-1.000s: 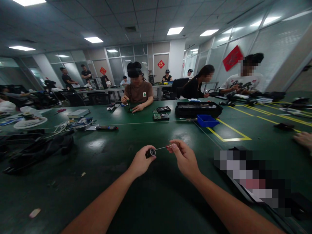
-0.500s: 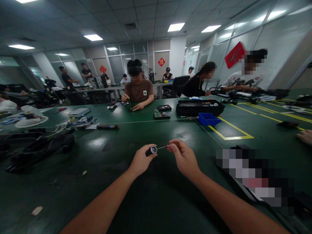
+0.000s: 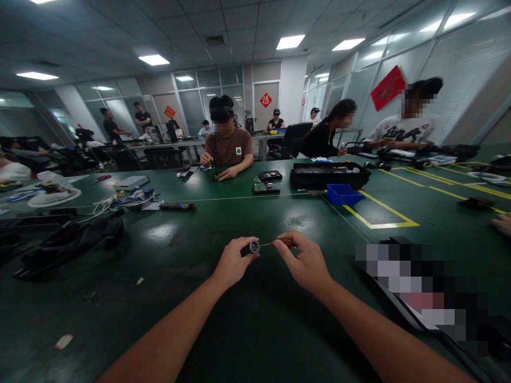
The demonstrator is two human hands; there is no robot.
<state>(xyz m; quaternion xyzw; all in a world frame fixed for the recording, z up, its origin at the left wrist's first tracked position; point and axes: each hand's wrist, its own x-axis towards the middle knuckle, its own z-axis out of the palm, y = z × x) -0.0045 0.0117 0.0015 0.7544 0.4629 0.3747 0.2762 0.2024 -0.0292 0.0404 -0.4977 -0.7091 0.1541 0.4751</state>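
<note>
Above the green tabletop, my left hand point(image 3: 233, 261) is closed around a short black cylinder point(image 3: 254, 247) with a silver rim and a hollow-looking round end, much like a small flashlight head. The round end faces me and slightly right. My right hand point(image 3: 301, 255) pinches a screwdriver point(image 3: 273, 243) with a reddish handle, mostly hidden in the fingers. Its thin metal shaft points left, and the tip is at the rim of the cylinder. Whether the tip goes inside, I cannot tell.
Ahead lie circuit boards point(image 3: 266, 188), a blue bin point(image 3: 344, 194) and a long black tray point(image 3: 329, 175). A black bag point(image 3: 75, 242) and an electric screwdriver-like tool point(image 3: 176, 206) are to the left. A co-worker point(image 3: 229, 143) sits opposite; a blurred-out item point(image 3: 419, 292) lies right.
The screwdriver shaft has become more level, and the right fingers have shifted slightly around the handle. The view has moved a little; both hands keep their holds.
</note>
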